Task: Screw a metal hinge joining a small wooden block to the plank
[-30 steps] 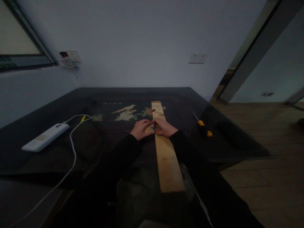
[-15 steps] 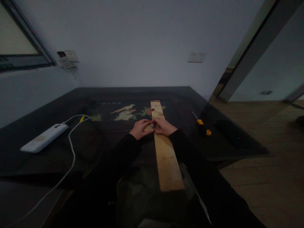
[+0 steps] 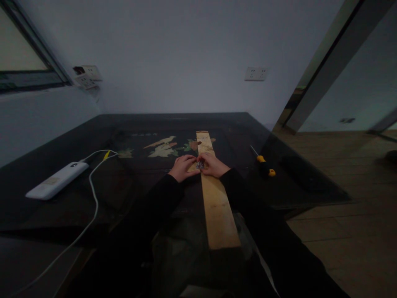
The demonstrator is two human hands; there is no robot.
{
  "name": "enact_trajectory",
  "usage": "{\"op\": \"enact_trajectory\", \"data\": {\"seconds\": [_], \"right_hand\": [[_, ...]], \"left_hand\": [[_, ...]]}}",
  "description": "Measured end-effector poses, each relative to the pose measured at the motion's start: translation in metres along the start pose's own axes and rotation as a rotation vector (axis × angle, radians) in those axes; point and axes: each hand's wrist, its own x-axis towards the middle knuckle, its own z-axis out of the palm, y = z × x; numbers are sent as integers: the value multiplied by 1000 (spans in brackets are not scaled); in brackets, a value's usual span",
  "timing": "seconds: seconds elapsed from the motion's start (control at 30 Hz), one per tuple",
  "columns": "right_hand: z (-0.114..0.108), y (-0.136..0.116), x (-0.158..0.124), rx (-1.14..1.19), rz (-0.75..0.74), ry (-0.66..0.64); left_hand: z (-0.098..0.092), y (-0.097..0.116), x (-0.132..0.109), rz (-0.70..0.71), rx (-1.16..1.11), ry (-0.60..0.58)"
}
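A long wooden board (image 3: 219, 213) lies lengthwise on the dark table, its near end jutting past the front edge toward me. Over its left side, about midway along, my left hand (image 3: 183, 167) and my right hand (image 3: 213, 164) meet with fingers bent. Between their fingertips is a small shiny metal piece (image 3: 200, 165), too small and dim to name surely. Both hands are closed on it. My right palm rests across the board, while my left hand stays at its left edge.
A yellow-and-black screwdriver (image 3: 264, 164) lies right of the board. Beyond it is a dark flat object (image 3: 302, 174). On the left, a white power bank (image 3: 58, 181) trails a white cable (image 3: 96, 203) off the front edge. A wall stands behind the table (image 3: 173, 118).
Both hands keep their place, with only a slight shift of the fingers. A little more of the metal piece shows between them.
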Motion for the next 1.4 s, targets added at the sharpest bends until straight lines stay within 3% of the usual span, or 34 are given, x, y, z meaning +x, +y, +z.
{"op": "enact_trajectory", "data": {"seconds": [0.33, 0.8, 1.1, 1.4], "right_hand": [[-1, -2, 1, -10, -39, 0], [-13, -1, 0, 171, 89, -30], [-13, 7, -1, 80, 168, 34], [-4, 10, 1, 499, 349, 74]], "left_hand": [[0, 1, 0, -10, 12, 1], [8, -5, 0, -24, -111, 40], [8, -5, -1, -49, -149, 25], [9, -6, 0, -43, -217, 21]]}}
